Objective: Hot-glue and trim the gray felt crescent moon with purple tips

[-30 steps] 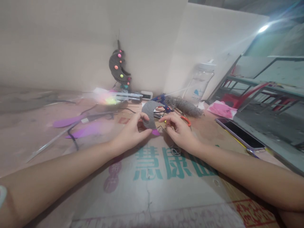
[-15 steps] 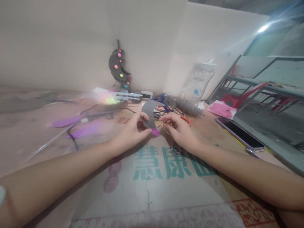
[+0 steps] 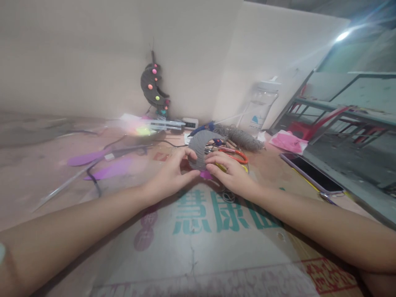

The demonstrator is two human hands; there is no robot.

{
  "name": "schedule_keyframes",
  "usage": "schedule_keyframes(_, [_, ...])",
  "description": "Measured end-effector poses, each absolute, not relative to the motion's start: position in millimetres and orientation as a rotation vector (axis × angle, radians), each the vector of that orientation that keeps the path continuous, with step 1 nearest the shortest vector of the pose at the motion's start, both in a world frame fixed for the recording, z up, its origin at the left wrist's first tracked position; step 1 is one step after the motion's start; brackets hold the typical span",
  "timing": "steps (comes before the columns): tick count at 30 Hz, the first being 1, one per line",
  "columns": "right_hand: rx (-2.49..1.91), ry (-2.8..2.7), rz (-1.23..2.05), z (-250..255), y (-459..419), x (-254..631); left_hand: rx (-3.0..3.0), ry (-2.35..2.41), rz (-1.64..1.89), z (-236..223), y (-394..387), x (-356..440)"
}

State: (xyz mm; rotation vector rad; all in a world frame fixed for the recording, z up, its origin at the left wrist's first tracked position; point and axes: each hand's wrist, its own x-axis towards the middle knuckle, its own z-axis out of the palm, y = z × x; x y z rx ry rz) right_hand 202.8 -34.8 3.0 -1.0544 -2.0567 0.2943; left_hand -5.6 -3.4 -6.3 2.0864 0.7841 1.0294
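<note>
A grey yarn-wrapped crescent (image 3: 201, 147) stands upright over the flattened cardboard box (image 3: 198, 243) at the middle of the table. My left hand (image 3: 170, 173) pinches its lower left part between thumb and fingers. My right hand (image 3: 230, 171) closes on its lower right edge, fingertips touching the grey wrap. A purple tip (image 3: 205, 175) shows under the crescent between both hands. Orange-handled scissors (image 3: 235, 153) lie just behind my right hand. A bundle of grey yarn (image 3: 239, 138) lies further back.
A finished dark crescent with coloured pompoms (image 3: 153, 86) leans on the back wall. Purple cut-outs (image 3: 93, 156) and black cables lie at left. A clear bottle (image 3: 261, 108), pink bag (image 3: 289, 142) and phone (image 3: 312, 171) sit at right; glue sticks (image 3: 163, 123) behind.
The crescent has turned and now curves over to the right. My right hand moved left from beside it and now grips its lower edge. The scissors behind are now more exposed.
</note>
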Motion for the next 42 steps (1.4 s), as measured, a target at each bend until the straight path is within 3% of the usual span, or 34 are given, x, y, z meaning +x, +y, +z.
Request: schedule_keyframes(42, [-1.159, -2.009, 0.359, 10, -39, 201, 1.958, 0.862, 0.953, 3, -6, -6])
